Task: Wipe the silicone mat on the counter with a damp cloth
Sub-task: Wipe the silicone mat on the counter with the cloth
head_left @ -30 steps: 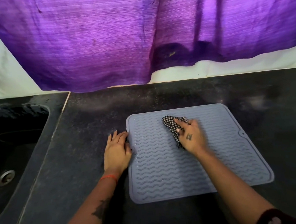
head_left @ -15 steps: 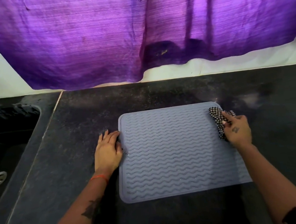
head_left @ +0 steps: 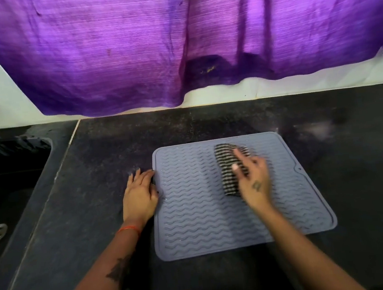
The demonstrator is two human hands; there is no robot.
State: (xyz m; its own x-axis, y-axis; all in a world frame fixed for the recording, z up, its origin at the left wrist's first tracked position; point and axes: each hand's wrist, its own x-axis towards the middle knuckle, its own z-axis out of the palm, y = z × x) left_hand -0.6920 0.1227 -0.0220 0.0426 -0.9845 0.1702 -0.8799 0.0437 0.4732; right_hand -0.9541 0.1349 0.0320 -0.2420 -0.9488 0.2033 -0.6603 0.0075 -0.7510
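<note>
Light is dim and purplish, filtering through the purple curtain (head_left: 128, 45) behind the table (head_left: 354, 175). A pale hazy sheen lies on the table just right of the silicone mat's (head_left: 193, 215) far corner. The right hand (head_left: 253, 181) and the checked cloth (head_left: 229, 166) are smeared by motion blur; the left hand (head_left: 139, 197) is sharp. Soft shadow darkens the table near the forearms. Wide-angle distortion bends the sink (head_left: 13, 187) left of the mat.

I can read no text, label, brand or number anywhere. My right hand (head_left: 253, 183) bears a small dark mark on its back, too blurred for me to tell whether it is lettering.
</note>
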